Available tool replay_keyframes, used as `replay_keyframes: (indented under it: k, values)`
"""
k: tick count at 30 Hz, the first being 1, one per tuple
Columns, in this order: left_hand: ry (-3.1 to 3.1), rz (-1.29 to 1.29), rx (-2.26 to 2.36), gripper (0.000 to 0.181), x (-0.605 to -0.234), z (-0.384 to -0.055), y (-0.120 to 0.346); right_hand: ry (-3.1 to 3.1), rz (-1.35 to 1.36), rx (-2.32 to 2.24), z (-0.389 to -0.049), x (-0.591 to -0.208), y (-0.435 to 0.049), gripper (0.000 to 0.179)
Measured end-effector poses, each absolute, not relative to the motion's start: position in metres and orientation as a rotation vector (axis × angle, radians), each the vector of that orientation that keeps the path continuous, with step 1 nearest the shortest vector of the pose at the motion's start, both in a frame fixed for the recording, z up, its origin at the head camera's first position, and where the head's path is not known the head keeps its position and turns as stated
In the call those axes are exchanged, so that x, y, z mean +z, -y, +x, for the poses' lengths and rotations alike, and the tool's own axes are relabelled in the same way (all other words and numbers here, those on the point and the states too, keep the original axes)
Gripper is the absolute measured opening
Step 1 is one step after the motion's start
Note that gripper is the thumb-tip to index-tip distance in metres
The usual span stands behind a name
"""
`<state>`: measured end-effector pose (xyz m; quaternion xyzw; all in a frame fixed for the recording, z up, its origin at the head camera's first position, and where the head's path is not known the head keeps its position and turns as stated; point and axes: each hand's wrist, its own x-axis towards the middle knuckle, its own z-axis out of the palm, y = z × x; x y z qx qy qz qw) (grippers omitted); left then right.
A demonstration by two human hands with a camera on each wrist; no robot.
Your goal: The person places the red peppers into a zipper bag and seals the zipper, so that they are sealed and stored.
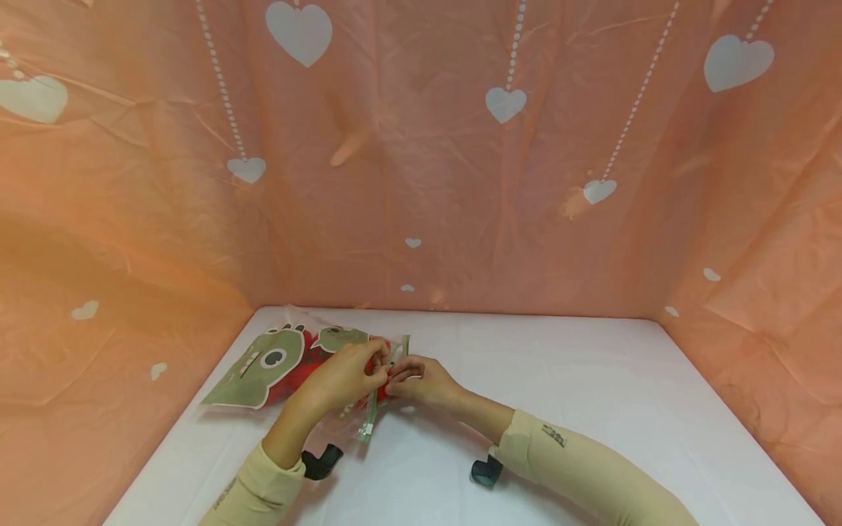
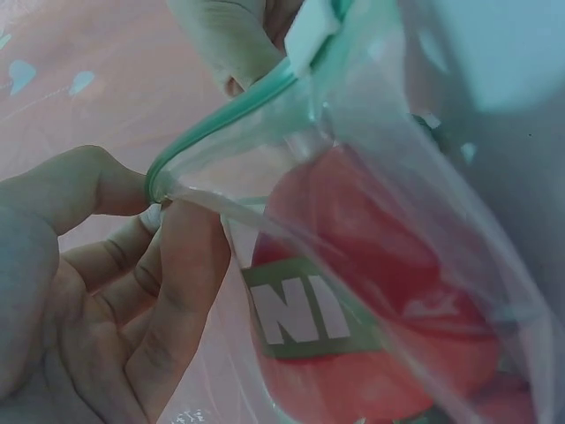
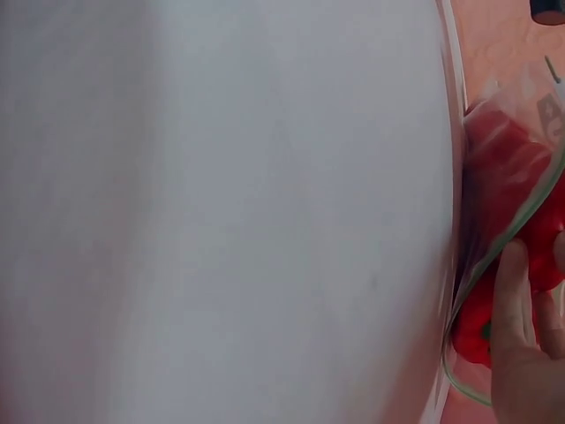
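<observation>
A clear slider zip bag (image 1: 263, 365) printed with green cartoon monsters lies at the table's back left, its mouth facing right. Red things fill it, and a smooth red one (image 2: 353, 212) shows through the plastic. My left hand (image 1: 351, 376) pinches the bag's green zip edge (image 2: 221, 119) between thumb and finger, and the mouth stands partly apart. At that mouth my right hand (image 1: 424, 380) holds a glossy red bell pepper (image 3: 538, 256) with its fingertips. Another red piece with a green spot (image 3: 472, 322) lies beside those fingers. A white slider (image 2: 311, 40) sits on the zip.
White cloth covers the table (image 1: 559, 394). An orange curtain (image 1: 447, 183) with white hearts hangs along the back and both sides. Dark wrist-camera mounts (image 1: 322, 462) jut from both wrists, close above the cloth.
</observation>
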<state>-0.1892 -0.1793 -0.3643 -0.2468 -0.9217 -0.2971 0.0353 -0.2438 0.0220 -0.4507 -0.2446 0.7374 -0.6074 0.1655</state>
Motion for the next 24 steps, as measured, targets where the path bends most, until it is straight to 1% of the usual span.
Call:
replay_keyframes:
  k: [5, 18, 24]
  values:
    - [2.832, -0.758, -0.91, 0.01, -0.364, -0.188, 0.18, -2.068, -0.686, -1.73, -0.241, -0.449, -0.02, 0.028]
    - [2.863, -0.741, -0.921, 0.013, -0.366, -0.188, 0.179, -2.011, -0.722, -1.65, -0.238, -0.446, -0.025, 0.033]
    - [2.895, -0.739, -0.92, 0.012, -0.366, -0.187, 0.178, -1.892, -0.734, -1.66, -0.236, -0.446, -0.033, 0.034]
